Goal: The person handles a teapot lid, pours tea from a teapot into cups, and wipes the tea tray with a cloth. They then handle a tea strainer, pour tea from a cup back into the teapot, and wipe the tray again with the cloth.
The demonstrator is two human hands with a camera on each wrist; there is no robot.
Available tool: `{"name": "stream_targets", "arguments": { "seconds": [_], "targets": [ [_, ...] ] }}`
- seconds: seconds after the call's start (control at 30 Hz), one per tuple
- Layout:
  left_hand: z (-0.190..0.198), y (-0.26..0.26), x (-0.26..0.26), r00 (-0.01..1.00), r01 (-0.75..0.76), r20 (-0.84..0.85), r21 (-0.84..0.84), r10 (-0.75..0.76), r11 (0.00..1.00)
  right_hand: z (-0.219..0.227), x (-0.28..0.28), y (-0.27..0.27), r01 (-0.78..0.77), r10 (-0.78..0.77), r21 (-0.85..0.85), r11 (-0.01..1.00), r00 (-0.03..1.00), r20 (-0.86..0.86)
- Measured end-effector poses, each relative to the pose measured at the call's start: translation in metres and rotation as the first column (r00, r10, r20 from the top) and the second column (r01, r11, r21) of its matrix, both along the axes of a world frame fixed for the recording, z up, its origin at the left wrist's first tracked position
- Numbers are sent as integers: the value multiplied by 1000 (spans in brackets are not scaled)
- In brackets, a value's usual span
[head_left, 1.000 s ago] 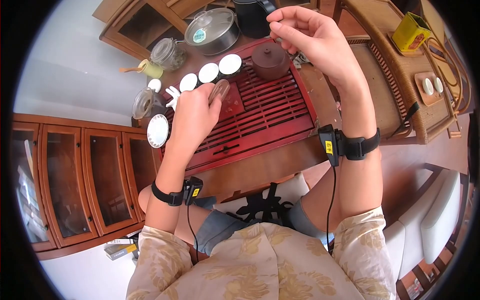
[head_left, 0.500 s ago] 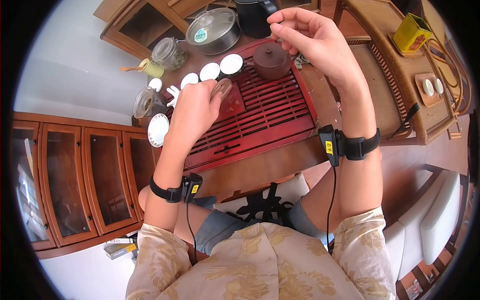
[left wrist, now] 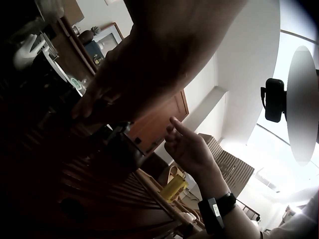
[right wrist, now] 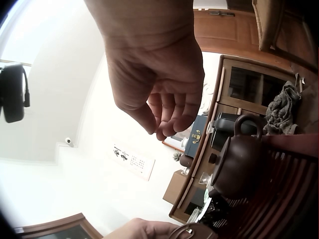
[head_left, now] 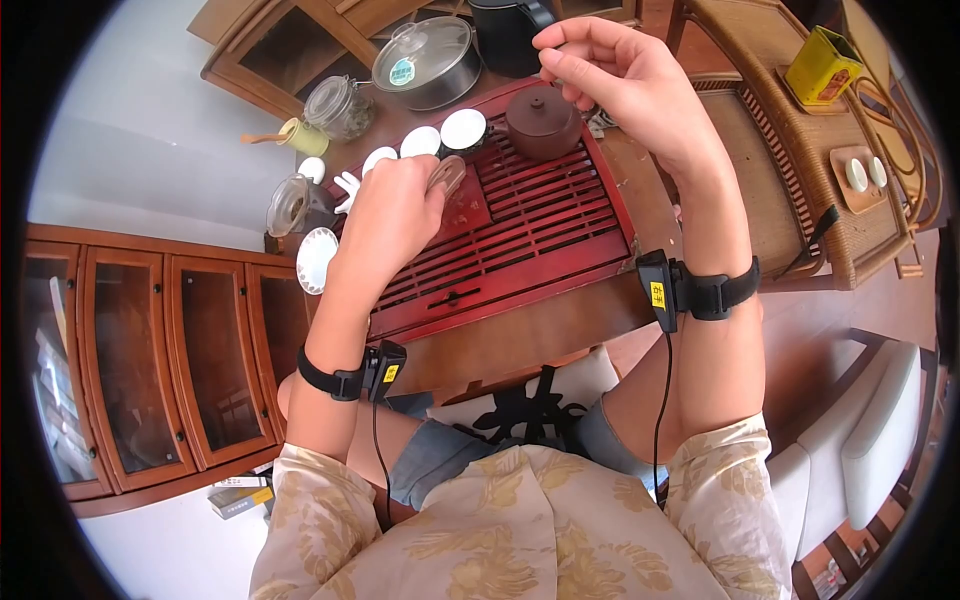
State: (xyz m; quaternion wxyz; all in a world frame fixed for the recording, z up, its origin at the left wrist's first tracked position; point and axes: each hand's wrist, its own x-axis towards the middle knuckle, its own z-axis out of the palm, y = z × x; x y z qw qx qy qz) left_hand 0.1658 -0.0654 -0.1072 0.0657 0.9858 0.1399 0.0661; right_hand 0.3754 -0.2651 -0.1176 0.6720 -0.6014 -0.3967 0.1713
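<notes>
My left hand (head_left: 395,215) grips brown tea tongs (head_left: 449,174) above the left part of the red slatted tea tray (head_left: 540,265). The tongs' rounded end sticks out past the thumb; their other end is hidden by the hand. White cups (head_left: 463,129) stand in a row just beyond this hand. Raised over the tray's far right corner, my right hand (head_left: 640,95) has its fingers loosely bent and the thumb close to the fingertips. Nothing shows between them in the right wrist view. Below and left of it sits a dark brown teapot (head_left: 543,122) with its lid on.
Behind the tray are a glass-lidded pot (head_left: 425,65), a black kettle (head_left: 510,35) and a glass jar (head_left: 338,107). A glass pitcher (head_left: 295,205) and a patterned white dish (head_left: 317,260) stand at left. Right is a wicker cart (head_left: 765,170) with a yellow tin (head_left: 822,68).
The left hand, still holding the tongs, has shifted slightly up and to the right over the tray. The right hand stays nearly still.
</notes>
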Motion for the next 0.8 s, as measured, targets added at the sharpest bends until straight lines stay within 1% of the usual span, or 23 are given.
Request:
{"name": "stream_targets", "arguments": {
  "seconds": [0.1,0.2,0.3,0.4,0.5,0.6,0.7,0.8],
  "targets": [
    [0,-3,-1,1000,-9,7,-20,9,1000,0,-1,0,7,-7,-2,1000,1000,7],
    [2,-3,-2,1000,10,14,-6,-10,1000,0,-1,0,13,-13,2,1000,1000,16],
    [7,-4,-4,999,4,-48,-28,-5,1000,2,-1,-1,15,-15,-5,1000,1000,9],
    [10,-4,-8,997,-10,-72,-67,5,998,2,-2,-1,18,-18,0,1000,1000,9],
    [5,3,-13,999,-47,26,-21,47,999,3,-2,-2,6,-6,20,1000,1000,-8],
    [-1,2,-13,995,-63,78,-52,67,997,3,-3,-2,6,-6,22,1000,1000,-10],
    [-7,2,-13,995,-71,64,-20,72,997,4,-4,-2,7,-7,13,1000,1000,-4],
    [-9,2,-12,995,-49,87,-59,54,997,3,-2,-1,6,-6,11,1000,1000,2]
  ]
}}
